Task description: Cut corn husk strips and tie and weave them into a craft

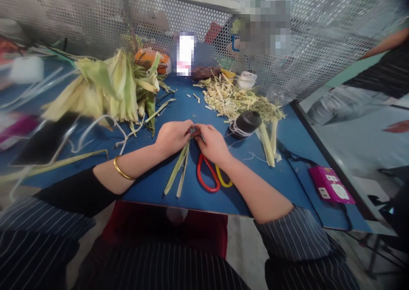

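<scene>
My left hand (174, 137) and my right hand (211, 141) meet at the fingertips above the blue table. Narrow green strips of corn husk (179, 167) hang down from the left fingers, their loose ends pointing toward me. The left fingers are closed on the strips. The right fingers are pinched beside them; what they hold, if anything, is hidden. Under the right hand lie scissors with a red handle loop (207, 175) and a yellow handle loop (224, 178); their blades are covered. To the right stands a black spool of white thread (245, 123), a strand trailing toward my right hand.
A heap of corn husks (111, 81) lies at left, and a pile of husk scraps (236, 95) at the back right. A purple power strip (331, 184) with black cable sits near the right edge. Perforated metal panels (198, 15) close the back. A person stands at far right.
</scene>
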Available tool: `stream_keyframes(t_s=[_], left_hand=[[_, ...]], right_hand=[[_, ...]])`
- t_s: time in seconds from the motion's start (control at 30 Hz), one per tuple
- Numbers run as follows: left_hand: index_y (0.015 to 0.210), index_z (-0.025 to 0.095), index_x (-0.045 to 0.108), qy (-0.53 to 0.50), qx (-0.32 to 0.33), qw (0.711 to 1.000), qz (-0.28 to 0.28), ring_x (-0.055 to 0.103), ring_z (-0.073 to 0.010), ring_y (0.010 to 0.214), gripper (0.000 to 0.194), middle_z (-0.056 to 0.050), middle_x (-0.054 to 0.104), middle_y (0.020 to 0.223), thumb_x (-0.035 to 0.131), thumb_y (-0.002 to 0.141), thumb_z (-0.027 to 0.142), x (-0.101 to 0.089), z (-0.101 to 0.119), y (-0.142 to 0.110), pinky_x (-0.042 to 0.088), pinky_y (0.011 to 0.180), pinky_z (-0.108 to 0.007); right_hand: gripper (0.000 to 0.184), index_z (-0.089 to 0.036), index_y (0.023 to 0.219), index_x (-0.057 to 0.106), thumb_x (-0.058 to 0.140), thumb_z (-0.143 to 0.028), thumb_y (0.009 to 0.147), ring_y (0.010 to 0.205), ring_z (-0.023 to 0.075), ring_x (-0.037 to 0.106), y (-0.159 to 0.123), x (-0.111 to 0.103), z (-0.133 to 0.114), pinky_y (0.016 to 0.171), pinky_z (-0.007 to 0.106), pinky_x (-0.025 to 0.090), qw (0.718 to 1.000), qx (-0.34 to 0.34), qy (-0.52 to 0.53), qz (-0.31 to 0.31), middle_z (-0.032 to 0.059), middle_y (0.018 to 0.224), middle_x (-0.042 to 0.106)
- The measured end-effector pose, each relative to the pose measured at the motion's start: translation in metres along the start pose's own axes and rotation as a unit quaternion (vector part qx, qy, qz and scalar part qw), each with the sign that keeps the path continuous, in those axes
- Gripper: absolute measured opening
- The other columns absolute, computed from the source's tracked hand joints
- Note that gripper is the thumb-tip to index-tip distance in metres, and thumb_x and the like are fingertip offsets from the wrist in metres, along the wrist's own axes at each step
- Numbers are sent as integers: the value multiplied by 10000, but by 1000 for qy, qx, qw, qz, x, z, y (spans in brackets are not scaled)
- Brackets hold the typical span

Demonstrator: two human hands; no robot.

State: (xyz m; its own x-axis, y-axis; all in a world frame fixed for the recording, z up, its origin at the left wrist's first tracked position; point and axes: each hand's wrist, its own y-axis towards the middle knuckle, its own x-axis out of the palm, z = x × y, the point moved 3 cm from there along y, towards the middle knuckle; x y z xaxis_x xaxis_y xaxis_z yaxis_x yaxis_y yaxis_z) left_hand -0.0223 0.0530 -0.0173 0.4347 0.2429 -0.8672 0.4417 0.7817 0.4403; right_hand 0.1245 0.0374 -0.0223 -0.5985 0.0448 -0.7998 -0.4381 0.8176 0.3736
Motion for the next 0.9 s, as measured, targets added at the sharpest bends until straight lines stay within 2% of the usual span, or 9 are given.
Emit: stream_keyframes(t_s=[0.07,0.17,0.3,0.43,0.63,0.77,0.9], left_hand=[[871,188,643,46,26,999,1,633,-201,714,163,-47,686,771,493,856,248,1,2,-1,381,578,-298],[758,179,639,96,66,993,1,612,-200,686,262,-57,651,709,456,900,301,1,3,-1,364,559,-309],[763,163,624,123,112,985,34,590,-194,679,278,-60,635,704,450,917,314,-2,4,-1,358,541,-308],[772,161,612,128,168,975,73,575,-185,682,249,-52,637,716,440,921,261,-4,7,0,386,567,-310],[768,163,616,107,205,966,116,579,-154,699,255,-36,660,739,433,928,239,-9,11,0,416,611,-275],[781,166,625,79,202,965,145,587,-139,703,250,-24,670,745,448,929,263,-13,11,0,425,612,-258],[797,170,628,60,195,965,163,594,-135,711,224,-20,679,759,475,921,276,-15,9,1,425,608,-251]], right_hand=[[368,-168,1178,522,453,-81,826,1017,248,531,0,0,0,902,379,435,1000,-4,-4,-2,66,985,701],[366,-174,1178,531,454,-91,830,1012,256,547,0,0,0,900,399,437,1000,2,-18,2,75,1002,698],[346,-164,1166,559,459,-107,840,978,235,591,0,-2,2,884,378,459,999,30,1,24,84,997,696],[258,-195,1022,650,477,-128,843,909,189,642,0,-3,8,845,325,485,993,69,80,58,52,968,710],[191,-198,896,709,617,-148,737,824,167,657,3,2,18,812,310,498,961,105,247,73,36,886,708],[162,-192,850,716,672,-230,698,665,139,609,3,1,21,695,306,494,924,176,331,72,23,813,692],[149,-192,810,710,691,-240,671,723,131,594,4,-4,17,754,302,464,908,199,364,58,11,803,691]])
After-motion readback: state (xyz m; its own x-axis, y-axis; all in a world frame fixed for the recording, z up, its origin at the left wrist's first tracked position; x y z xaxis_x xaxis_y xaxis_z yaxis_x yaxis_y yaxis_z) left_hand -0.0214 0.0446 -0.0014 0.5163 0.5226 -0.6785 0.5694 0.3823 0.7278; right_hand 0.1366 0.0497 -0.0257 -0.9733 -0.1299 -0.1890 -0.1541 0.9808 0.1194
